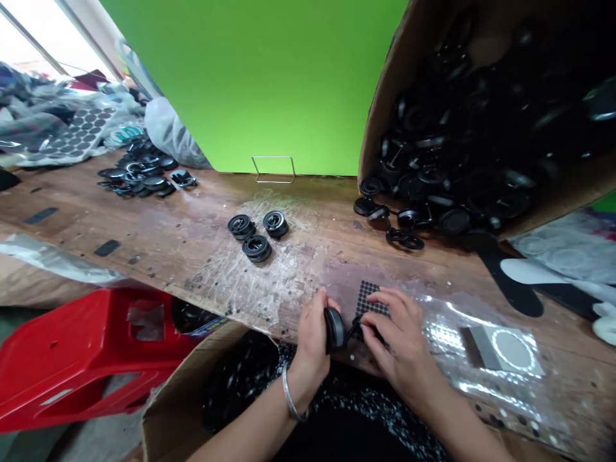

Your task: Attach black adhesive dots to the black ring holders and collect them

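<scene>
My left hand (pixel 312 333) is closed around a black round part with a ridged rim (pixel 335 329), tipped on its side at the table's front edge. Just right of it, my right hand (pixel 397 327) has thumb and forefinger together on something small and dark that I cannot make out. Those fingers are over a sheet of small black round dots (pixel 368 292), partly hidden by the hand. Beyond my hands, three black ring-shaped parts (pixel 256 248) sit close together on the wooden table (pixel 317 256).
A cardboard box full of black parts (pixel 433 160) lies at the right, some spilling out. A grey block (pixel 510 350) rests on clear plastic. More black parts (pixel 144 173) are piled far left. Below are a red stool (pixel 62 359) and another open carton (pixel 178 398).
</scene>
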### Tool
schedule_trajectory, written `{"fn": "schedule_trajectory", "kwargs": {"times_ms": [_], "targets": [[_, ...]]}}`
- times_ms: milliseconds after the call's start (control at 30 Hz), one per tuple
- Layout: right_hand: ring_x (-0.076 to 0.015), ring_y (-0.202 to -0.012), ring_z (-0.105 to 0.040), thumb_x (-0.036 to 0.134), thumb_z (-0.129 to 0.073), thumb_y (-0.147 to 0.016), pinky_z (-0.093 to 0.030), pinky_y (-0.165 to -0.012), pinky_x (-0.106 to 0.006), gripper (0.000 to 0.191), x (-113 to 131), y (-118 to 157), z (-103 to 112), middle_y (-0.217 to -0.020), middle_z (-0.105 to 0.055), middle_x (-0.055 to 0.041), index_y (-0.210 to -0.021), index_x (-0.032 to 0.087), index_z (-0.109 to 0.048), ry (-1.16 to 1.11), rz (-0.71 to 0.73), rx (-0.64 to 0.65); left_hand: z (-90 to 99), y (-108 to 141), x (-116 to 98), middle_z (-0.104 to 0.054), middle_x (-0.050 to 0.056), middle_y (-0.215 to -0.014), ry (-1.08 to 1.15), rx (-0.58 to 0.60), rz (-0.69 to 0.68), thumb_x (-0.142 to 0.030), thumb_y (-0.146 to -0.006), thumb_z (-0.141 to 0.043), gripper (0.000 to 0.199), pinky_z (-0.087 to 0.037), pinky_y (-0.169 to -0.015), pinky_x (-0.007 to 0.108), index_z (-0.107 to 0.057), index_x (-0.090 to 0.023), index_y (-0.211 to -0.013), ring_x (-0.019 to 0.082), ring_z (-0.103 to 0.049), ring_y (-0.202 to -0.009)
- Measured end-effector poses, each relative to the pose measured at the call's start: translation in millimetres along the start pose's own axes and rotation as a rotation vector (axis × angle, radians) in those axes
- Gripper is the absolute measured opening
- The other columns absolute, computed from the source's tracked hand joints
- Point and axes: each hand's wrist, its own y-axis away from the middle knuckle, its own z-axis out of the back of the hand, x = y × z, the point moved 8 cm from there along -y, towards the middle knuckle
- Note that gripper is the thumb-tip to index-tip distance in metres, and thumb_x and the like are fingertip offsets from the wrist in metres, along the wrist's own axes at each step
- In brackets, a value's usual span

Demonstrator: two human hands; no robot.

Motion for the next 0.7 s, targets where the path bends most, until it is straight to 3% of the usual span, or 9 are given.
{"fn": "schedule_trajectory", "kwargs": {"times_ms": [100, 267, 333, 433, 533, 600, 700], "targets": [[-0.0331, -0.129, -0.042, 0.005, -0.053, -0.087, -0.038, -0.102, -0.058, 0.027, 11.0, 9.7, -3.3, -0.128, -0.053, -0.0157, -0.109, 0.017, -0.062, 0.066, 0.038, 0.008, 3.6, -3.0, 8.7, -0.048, -0.003, -0.051, 0.161, 0.010, 0.047, -0.049, -0.079, -0.059, 0.039, -0.035, -0.049, 0.023, -0.053, -0.017, -0.058, 0.010, -0.041, -0.046], [-0.0363, -0.138, -0.034, 0.006, -0.048, -0.089, -0.036, -0.105, -0.060, 0.048, 17.0, 27.1, -25.5, -0.143, -0.043, -0.0185, -0.135, 0.019, -0.049, 0.246, 0.038, 0.129, 13.0, -12.3, 13.6, -0.051, -0.003, -0.055, 0.366, 0.024, 0.068, -0.045, -0.076, -0.064, 0.034, -0.037, -0.049, 0.022, -0.053, -0.017, -0.061, 0.009, -0.044, -0.047], [-0.0341, -0.136, -0.039, 0.014, -0.049, -0.091, -0.042, -0.103, -0.055, 0.048, 16.4, 26.4, -29.9, -0.145, -0.041, -0.0157, -0.139, 0.024, -0.046, 0.155, 0.024, 0.165, 17.9, -14.1, 11.6, -0.049, -0.004, -0.053, 0.430, 0.025, 0.097, -0.043, -0.074, -0.066, 0.034, -0.035, -0.048, 0.021, -0.052, -0.016, -0.059, 0.008, -0.043, -0.046], [-0.0286, -0.131, -0.047, 0.030, -0.050, -0.095, -0.051, -0.097, -0.043, 0.052, 13.9, 11.8, -33.0, -0.150, -0.036, -0.0118, -0.145, 0.029, -0.037, -0.150, -0.067, 0.205, 14.8, -12.6, 2.4, -0.043, -0.005, -0.046, 0.475, 0.159, 0.152, -0.043, -0.074, -0.065, 0.038, -0.030, -0.043, 0.020, -0.049, -0.017, -0.051, 0.007, -0.037, -0.041], [-0.0208, -0.110, -0.063, 0.037, -0.039, -0.099, -0.056, -0.084, -0.031, 0.050, 15.3, -16.4, -41.9, -0.137, -0.052, -0.0107, -0.148, 0.028, -0.030, -0.411, -0.183, 0.256, 16.6, -11.7, -9.5, -0.040, -0.004, -0.043, 0.434, 0.258, 0.157, -0.049, -0.079, -0.060, 0.045, -0.030, -0.042, 0.020, -0.051, -0.016, -0.050, 0.007, -0.037, -0.039], [-0.0162, -0.094, -0.067, 0.035, -0.030, -0.102, -0.055, -0.077, -0.026, 0.040, 23.4, -39.7, -52.4, -0.116, -0.065, -0.0065, -0.137, 0.027, -0.048, -0.483, -0.187, 0.333, 32.1, -17.1, -21.5, -0.050, -0.001, -0.051, 0.332, 0.200, 0.063, -0.054, -0.083, -0.056, 0.045, -0.038, -0.049, 0.022, -0.060, -0.015, -0.060, 0.010, -0.047, -0.045], [-0.0159, -0.087, -0.064, 0.035, -0.028, -0.102, -0.051, -0.076, -0.027, 0.041, 36.2, -74.7, -66.5, -0.094, -0.067, -0.0036, -0.107, 0.025, -0.068, -0.309, -0.074, 0.400, 69.4, -24.4, -57.8, -0.067, 0.006, -0.086, -0.039, 0.012, -0.306, -0.048, -0.090, -0.050, 0.036, -0.049, -0.080, 0.031, -0.069, -0.018, -0.091, 0.019, -0.063, -0.083]]}}
